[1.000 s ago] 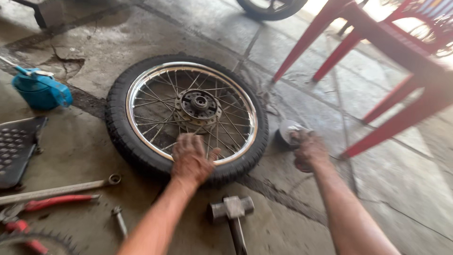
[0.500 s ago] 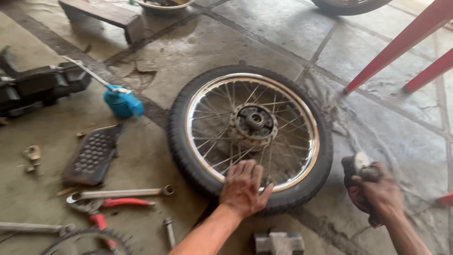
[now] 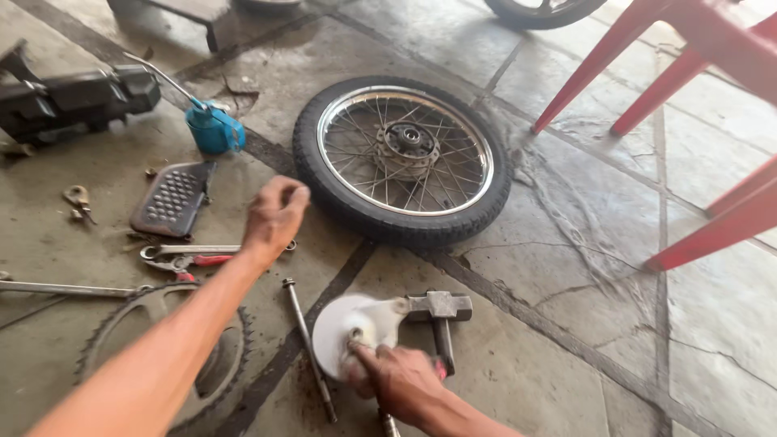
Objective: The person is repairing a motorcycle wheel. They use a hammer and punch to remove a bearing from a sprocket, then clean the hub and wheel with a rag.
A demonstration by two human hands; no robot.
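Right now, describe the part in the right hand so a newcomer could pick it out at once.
Start at the spoked wheel lying flat on the concrete floor. Come toward the camera past the steel hammer; just left of its head, the right hand grips a round pale disc-shaped part. It is the only light, smooth round piece among dark, oily tools.

Left hand [image 3: 273, 217]: bare, no glove, ring or watch visible.
Right hand [image 3: 399, 382]: bare, no glove, grime on fingers.
Forearms: uncovered, no sleeves in view.
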